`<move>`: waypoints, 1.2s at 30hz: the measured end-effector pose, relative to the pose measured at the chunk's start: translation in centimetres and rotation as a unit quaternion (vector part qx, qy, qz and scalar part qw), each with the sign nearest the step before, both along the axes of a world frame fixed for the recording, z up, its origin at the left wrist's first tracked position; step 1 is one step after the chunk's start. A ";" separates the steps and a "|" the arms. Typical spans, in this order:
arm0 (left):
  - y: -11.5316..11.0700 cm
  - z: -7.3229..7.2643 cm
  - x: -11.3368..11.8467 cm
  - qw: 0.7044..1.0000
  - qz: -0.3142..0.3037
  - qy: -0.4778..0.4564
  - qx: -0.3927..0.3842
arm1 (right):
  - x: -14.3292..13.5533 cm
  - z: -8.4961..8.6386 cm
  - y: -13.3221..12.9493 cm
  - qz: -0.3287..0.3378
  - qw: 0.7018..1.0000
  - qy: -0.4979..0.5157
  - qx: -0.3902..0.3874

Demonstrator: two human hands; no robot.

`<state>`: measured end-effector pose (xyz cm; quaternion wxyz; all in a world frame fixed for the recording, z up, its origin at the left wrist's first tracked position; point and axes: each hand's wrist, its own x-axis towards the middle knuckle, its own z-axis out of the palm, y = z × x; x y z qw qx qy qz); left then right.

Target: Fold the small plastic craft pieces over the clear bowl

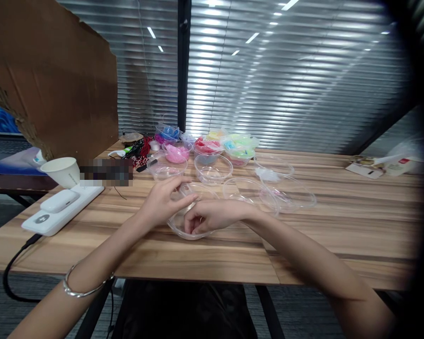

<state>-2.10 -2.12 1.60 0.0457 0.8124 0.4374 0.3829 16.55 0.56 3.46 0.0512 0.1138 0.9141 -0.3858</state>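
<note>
A clear round plastic bowl point(183, 234) stands near the front of the table. My right hand point(212, 215) reaches down into it from the right, its fingertips pinched together near the bottom. Whatever may be between those fingertips is too small or hidden to make out. Across the bowl's left rim lies my left hand point(162, 201), with the thumb and fingers apart and nothing seen between them. Just behind are two more clear bowls, a left one point(155, 175) and a right one point(217, 178). Clear round lids point(313, 205) overlap to the right.
Bowls of pink pieces point(176, 153), red pieces point(207, 145) and green pieces point(242, 153) stand at the back. Dark and red cords point(141, 147) lie beside them. On the left are a paper cup point(61, 172), a white power strip point(49, 226) and a cardboard sheet point(67, 80).
</note>
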 end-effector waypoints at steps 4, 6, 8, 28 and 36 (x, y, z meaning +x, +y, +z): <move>0.3 -0.3 0.0 0.999 -0.007 -0.014 -0.033 | -0.1 -0.1 0.2 0.002 1.000 0.004 -0.017; 0.4 -0.5 0.0 0.999 -0.012 -0.022 -0.039 | -0.1 -0.1 0.2 0.006 1.000 0.003 -0.027; 0.5 -0.6 0.0 0.999 -0.014 -0.026 -0.040 | 0.0 -0.1 0.2 0.017 0.999 -0.001 -0.041; 0.6 -0.7 0.0 0.998 -0.017 -0.032 -0.046 | 0.0 -0.1 0.0 0.006 0.998 -0.004 -0.063; 0.6 -0.6 0.0 0.998 -0.016 -0.029 -0.049 | 0.1 0.4 0.2 0.000 0.997 -0.003 -0.074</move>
